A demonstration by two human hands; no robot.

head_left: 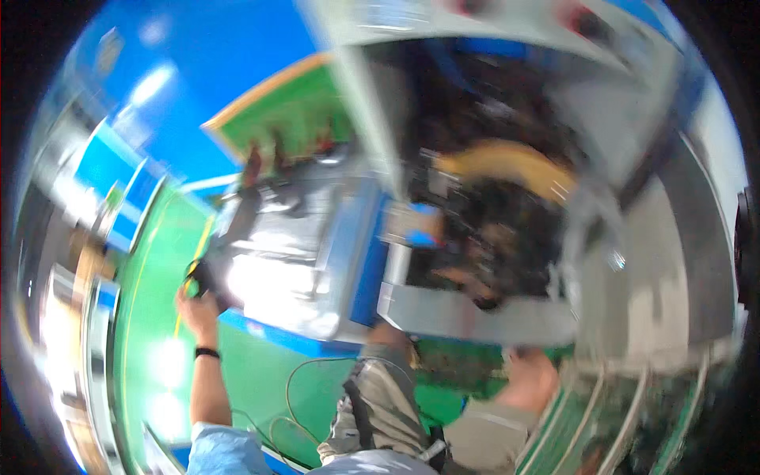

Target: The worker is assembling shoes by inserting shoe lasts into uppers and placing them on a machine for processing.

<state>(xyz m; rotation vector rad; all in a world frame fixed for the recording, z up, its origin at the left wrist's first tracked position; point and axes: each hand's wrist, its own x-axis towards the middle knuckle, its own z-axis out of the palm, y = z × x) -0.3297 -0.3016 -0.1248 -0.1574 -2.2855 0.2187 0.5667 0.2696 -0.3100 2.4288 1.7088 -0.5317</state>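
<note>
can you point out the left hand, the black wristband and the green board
Left hand (199, 310), head view: middle of the hand
Black wristband (207, 352), head view: middle of the band
Green board (291, 109), head view: its face

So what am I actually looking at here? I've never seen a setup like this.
No robot here: one wide fisheye camera on a person's head looks down, bending straight edges. The left hand holds a small dark thing with yellow on it, too blurred to name. The right hand isn't visible. Beside the left hand is a shiny, blue-edged worktop, with blurred dark objects at its far side. Right of that, a pale machine opens onto a curved yellow part.
</note>
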